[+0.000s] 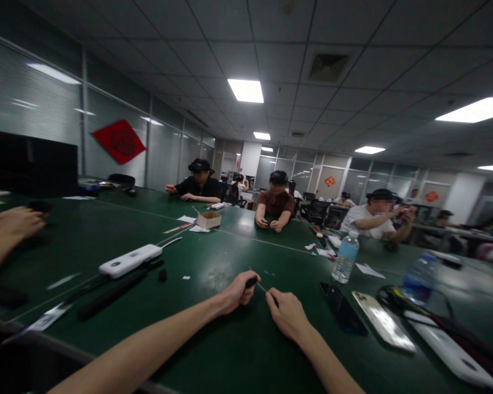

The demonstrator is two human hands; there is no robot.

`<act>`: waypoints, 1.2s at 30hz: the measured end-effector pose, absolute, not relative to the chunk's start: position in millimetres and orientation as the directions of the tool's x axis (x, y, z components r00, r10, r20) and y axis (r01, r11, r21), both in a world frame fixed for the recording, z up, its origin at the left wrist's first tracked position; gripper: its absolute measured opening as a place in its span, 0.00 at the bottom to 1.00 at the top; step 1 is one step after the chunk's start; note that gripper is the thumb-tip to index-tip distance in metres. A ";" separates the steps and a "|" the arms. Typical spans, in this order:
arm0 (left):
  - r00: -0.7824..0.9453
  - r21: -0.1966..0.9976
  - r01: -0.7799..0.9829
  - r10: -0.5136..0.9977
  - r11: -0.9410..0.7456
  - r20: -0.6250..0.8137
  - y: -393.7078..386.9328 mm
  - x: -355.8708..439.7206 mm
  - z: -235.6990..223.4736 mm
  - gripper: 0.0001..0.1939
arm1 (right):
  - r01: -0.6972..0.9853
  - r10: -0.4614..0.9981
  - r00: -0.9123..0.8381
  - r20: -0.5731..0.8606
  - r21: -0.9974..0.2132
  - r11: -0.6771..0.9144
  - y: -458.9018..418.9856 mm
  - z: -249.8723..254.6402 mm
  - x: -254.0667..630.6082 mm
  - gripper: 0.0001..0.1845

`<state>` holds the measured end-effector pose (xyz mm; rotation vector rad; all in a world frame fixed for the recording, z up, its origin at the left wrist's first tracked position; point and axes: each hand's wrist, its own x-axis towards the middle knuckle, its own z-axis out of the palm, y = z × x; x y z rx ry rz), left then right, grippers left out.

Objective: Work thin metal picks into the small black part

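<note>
Over the green table (213, 328), my left hand (235, 293) is closed around a small black object (251, 282), whose kind I cannot make out. A thin, pale, wire-like strand (262, 287) runs from beside that object toward my right hand (288, 314). The fingers of my right hand are pinched together at the strand's near end. Little space separates the two hands, and they do not touch. My fingers partly hide both held things.
Left of my hands lie a white power strip (131, 260), a black rod (113, 295) and another person's hands (18, 224). To the right are a dark phone (343, 309), a gold phone (382, 320) and a water bottle (345, 257). A small cardboard box (209, 220) stands farther back.
</note>
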<state>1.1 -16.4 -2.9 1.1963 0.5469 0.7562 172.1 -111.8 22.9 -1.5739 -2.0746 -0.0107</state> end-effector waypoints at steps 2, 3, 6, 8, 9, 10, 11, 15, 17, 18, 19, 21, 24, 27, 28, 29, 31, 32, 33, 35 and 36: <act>0.642 0.959 -0.229 0.767 0.167 0.019 -17.1 1.1 -3.0 0.16 | 0.896 0.897 -0.172 0.406 -0.314 0.314 -111.4 22.8 171.5 0.20; 0.642 0.960 -0.229 0.767 0.164 0.022 -17.2 1.3 -3.2 0.16 | 0.897 0.901 -0.170 0.398 -0.317 0.309 -111.1 22.6 171.3 0.21; 0.639 0.959 -0.239 0.768 0.149 0.040 -16.6 2.1 -4.2 0.16 | 0.916 0.907 -0.157 0.392 -0.286 0.282 -110.2 21.6 171.4 0.21; 0.641 0.958 -0.252 0.765 0.139 0.058 -15.8 2.6 -4.7 0.16 | 0.936 0.907 -0.153 0.393 -0.237 0.260 -109.6 20.6 171.6 0.22; 0.643 0.957 -0.256 0.763 0.138 0.062 -15.5 2.8 -4.8 0.16 | 0.944 0.909 -0.153 0.388 -0.216 0.251 -109.5 20.2 171.5 0.22; 0.644 0.956 -0.259 0.762 0.138 0.064 -15.5 2.9 -4.9 0.15 | 0.949 0.913 -0.154 0.378 -0.200 0.243 -109.5 19.9 171.2 0.22; 0.644 0.956 -0.259 0.762 0.137 0.065 -15.8 3.1 -4.9 0.15 | 0.954 0.917 -0.153 0.368 -0.188 0.234 -109.7 19.6 170.6 0.22; 0.625 0.966 -0.241 0.776 0.091 0.083 -19.5 4.3 -5.9 0.15 | 0.964 0.928 -0.137 0.347 -0.170 0.205 -112.4 19.2 166.1 0.23; 0.611 0.970 -0.236 0.784 0.052 0.107 -21.8 5.1 -7.1 0.14 | 0.963 0.930 -0.132 0.343 -0.177 0.202 -114.2 18.9 163.9 0.23; 0.606 0.971 -0.237 0.786 0.034 0.120 -22.7 5.3 -7.6 0.15 | 0.962 0.930 -0.135 0.342 -0.178 0.205 -115.0 18.7 163.3 0.23; 0.605 0.971 -0.237 0.785 0.020 0.131 -23.4 5.3 -7.9 0.15 | 0.961 0.928 -0.141 0.344 -0.177 0.212 -115.8 18.3 163.2 0.23; 0.618 0.973 -0.231 0.773 0.004 0.144 -24.6 4.4 -7.5 0.15 | 0.958 0.920 -0.166 0.356 -0.164 0.236 -116.8 17.7 164.4 0.22; 0.662 0.978 -0.207 0.736 -0.004 0.143 -26.7 1.0 -3.8 0.16 | 0.951 0.903 -0.218 0.369 -0.128 0.282 -117.8 17.6 169.2 0.22; 0.713 0.985 -0.172 0.689 -0.008 0.130 -29.5 -3.0 1.7 0.16 | 0.949 0.898 -0.264 0.353 -0.073 0.308 -118.4 19.4 175.9 0.22; 0.730 0.987 -0.161 0.672 -0.007 0.124 -30.3 -4.1 3.3 0.16 | 0.947 0.895 -0.281 0.346 -0.054 0.318 -118.5 20.3 178.2 0.22; 0.747 0.989 -0.149 0.654 -0.005 0.116 -30.9 -5.0 4.7 0.16 | 0.944 0.891 -0.298 0.341 -0.034 0.329 -118.6 21.4 180.4 0.21; 0.778 0.991 -0.131 0.619 0.000 0.103 -31.2 -6.3 6.9 0.16 | 0.935 0.880 -0.336 0.335 0.005 0.355 -118.5 23.5 184.5 0.21; 0.791 0.993 -0.122 0.604 0.001 0.096 -31.0 -6.8 7.8 0.17 | 0.930 0.873 -0.353 0.336 0.024 0.366 -118.3 24.5 186.3 0.21; 0.803 0.994 -0.110 0.589 0.000 0.089 -30.5 -7.3 8.8 0.17 | 0.926 0.867 -0.367 0.336 0.043 0.375 -118.1 25.5 187.9 0.21; 0.822 0.996 -0.084 0.564 -0.003 0.071 -29.4 -8.2 11.1 0.17 | 0.919 0.859 -0.389 0.333 0.072 0.388 -117.7 27.6 190.7 0.22; 0.830 0.997 -0.073 0.554 -0.004 0.063 -28.9 -8.8 12.4 0.17 | 0.916 0.857 -0.396 0.330 0.083 0.392 -117.6 28.6 191.7 0.22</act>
